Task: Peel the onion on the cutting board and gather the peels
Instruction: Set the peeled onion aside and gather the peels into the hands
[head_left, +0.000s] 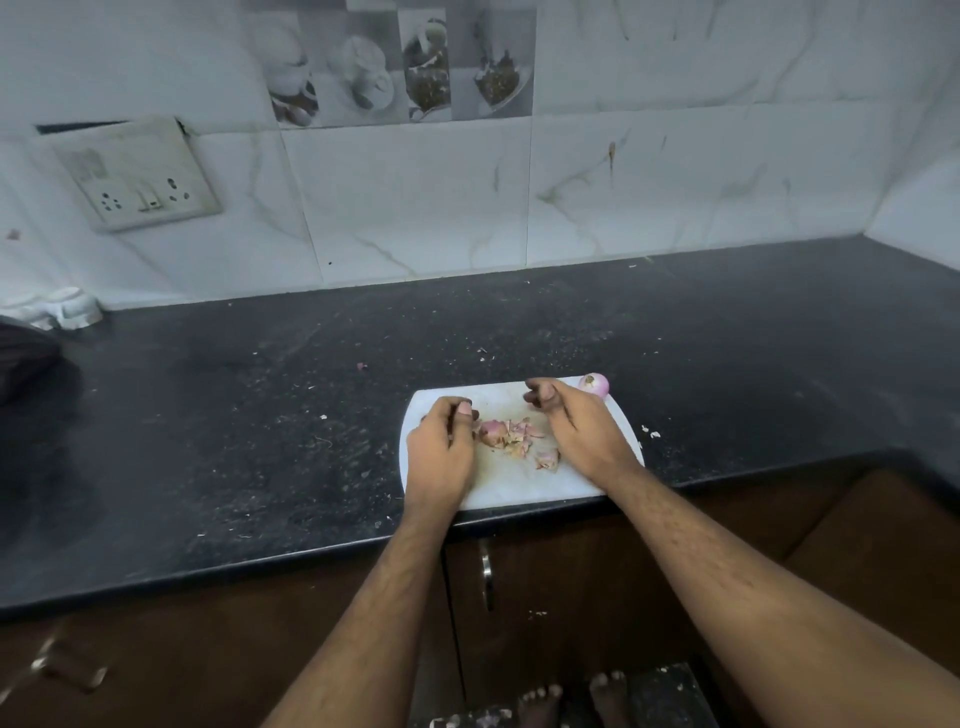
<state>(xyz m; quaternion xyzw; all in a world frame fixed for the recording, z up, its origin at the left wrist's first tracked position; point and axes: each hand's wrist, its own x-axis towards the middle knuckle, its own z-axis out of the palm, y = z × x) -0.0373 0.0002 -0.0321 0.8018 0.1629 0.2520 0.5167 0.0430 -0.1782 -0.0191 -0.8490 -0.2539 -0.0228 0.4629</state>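
Far to the left of the cutting board (524, 488), a switch plate (140, 174) hangs crooked on the marble wall tiles, and below it a white holder (67, 307) sits at the back of the dark worktop (260, 415). The board itself lies at the worktop's front edge, white and rounded at the corners.

Over the board's left side the left hand (441, 452) rests knuckles up, fingers curled in loosely, thumb tip near a pink piece of peel; whether it is pinching anything, I cannot tell. Just right of that hand, in the middle of the board, lie the peels (511, 439), a loose pinkish-brown heap with one bigger curved piece at its left and a separate scrap nearer the board's front.

Right of the heap, the right hand (576, 426) comes in edge-on, fingers bent into a half-closed cup facing the peels, with nothing visibly held. Behind that hand, at the board's far right corner, sits the onion (594, 384), peeled, pale purple and glossy, well apart from the heap. Under the worktop, brown cabinet doors and a metal handle (485, 574) show between the forearms.
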